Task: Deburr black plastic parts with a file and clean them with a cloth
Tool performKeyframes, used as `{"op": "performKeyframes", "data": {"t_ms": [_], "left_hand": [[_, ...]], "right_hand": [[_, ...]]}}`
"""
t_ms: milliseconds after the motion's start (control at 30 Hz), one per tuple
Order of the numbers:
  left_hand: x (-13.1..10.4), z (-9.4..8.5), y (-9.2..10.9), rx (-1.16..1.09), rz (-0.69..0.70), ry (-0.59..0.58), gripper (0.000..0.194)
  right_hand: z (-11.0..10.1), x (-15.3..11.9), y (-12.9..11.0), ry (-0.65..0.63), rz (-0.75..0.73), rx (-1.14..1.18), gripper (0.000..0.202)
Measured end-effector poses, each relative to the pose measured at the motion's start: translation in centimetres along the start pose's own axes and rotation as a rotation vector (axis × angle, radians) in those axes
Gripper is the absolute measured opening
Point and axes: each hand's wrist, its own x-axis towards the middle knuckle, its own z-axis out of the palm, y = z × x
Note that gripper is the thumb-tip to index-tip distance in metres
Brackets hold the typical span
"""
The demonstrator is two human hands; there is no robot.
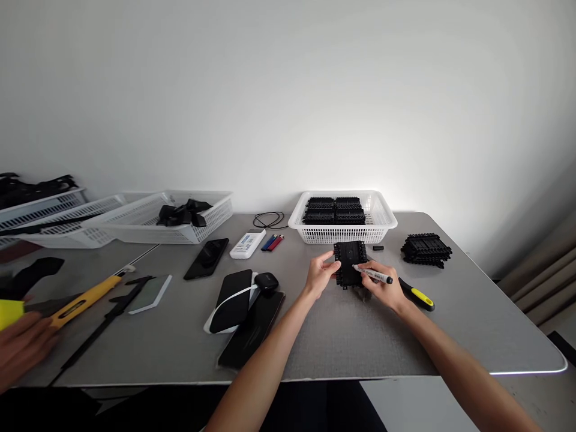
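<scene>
My left hand [322,275] grips the left edge of a black plastic part [351,258] with toothed sides, tilted up over the table. A white marker [374,275] with a black end is held in my right hand [384,288], its tip at the part's flat face. Just behind the part lies a small black cap [378,248]. A black and yellow handle [418,295] rests beside my right hand. Similar black parts [335,211] fill much of a white basket [346,234], and a stack of them [425,249] stands at the right.
Left of my arms lie phones [206,258], a white device [248,243], two lighters [273,242] and a black cable [270,220]. White baskets [198,234] line the back left. At far left, another person's hand [27,345] is near a yellow tool [87,300] and a caliper [112,315].
</scene>
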Motion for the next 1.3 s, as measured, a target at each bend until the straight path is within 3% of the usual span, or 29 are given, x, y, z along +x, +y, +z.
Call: {"op": "performKeyframes", "data": {"t_ms": [167, 367, 733, 1067, 1200, 1300], "left_hand": [[0.0, 0.0, 0.0, 0.014, -0.006, 0.001, 0.07], [-0.2, 0.4, -0.2, 0.054, 0.0, -0.031, 0.068], [-0.4, 0.4, -0.6, 0.129, 0.044, -0.084, 0.07], [-0.5, 0.5, -0.5, 0.092, 0.028, -0.124, 0.079], [-0.4, 0.6, -0.6, 0.057, 0.017, -0.098, 0.075], [-0.2, 0.5, -0.7, 0.022, 0.02, -0.049, 0.072]], "right_hand": [[-0.2, -0.1, -0.2, 0.007, -0.035, 0.002, 0.017], [-0.6, 0.0, 0.1, 0.122, -0.001, 0.036, 0.022], [-0.1, 0.2, 0.7, 0.113, 0.056, 0.152, 0.031], [-0.1, 0.1, 1.0, 0.111, -0.025, 0.059, 0.034], [-0.3, 0.0, 0.7, 0.159, -0.089, 0.057, 0.033], [-0.6, 0.0, 0.3, 0.231, -0.054, 0.046, 0.031]]}}
